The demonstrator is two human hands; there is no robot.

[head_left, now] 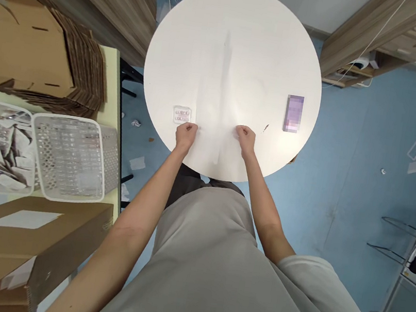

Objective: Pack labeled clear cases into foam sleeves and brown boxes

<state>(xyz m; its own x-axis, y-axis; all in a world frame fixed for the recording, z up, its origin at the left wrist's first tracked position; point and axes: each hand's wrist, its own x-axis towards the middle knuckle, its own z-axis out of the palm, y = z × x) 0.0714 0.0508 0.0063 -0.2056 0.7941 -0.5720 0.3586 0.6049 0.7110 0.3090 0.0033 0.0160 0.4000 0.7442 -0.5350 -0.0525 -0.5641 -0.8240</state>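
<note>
My left hand (pixel 186 135) and my right hand (pixel 245 138) are both closed near the front edge of a round white table (pixel 241 41). Between them lies a thin white or clear sheet (pixel 216 131) that barely stands out from the tabletop; each hand seems to pinch one of its edges. A small clear packet with pink marks (pixel 182 114) lies just beyond my left hand. A small dark speck (pixel 266 128) sits to the right of my right hand.
A blurred purple card or phone (pixel 293 113) lies at the table's right. To the left, two white perforated baskets (pixel 69 158) hold small packets, beside stacked flat cardboard (pixel 32 46) and a brown box (pixel 23 238). Blue floor with paper scraps surrounds the table.
</note>
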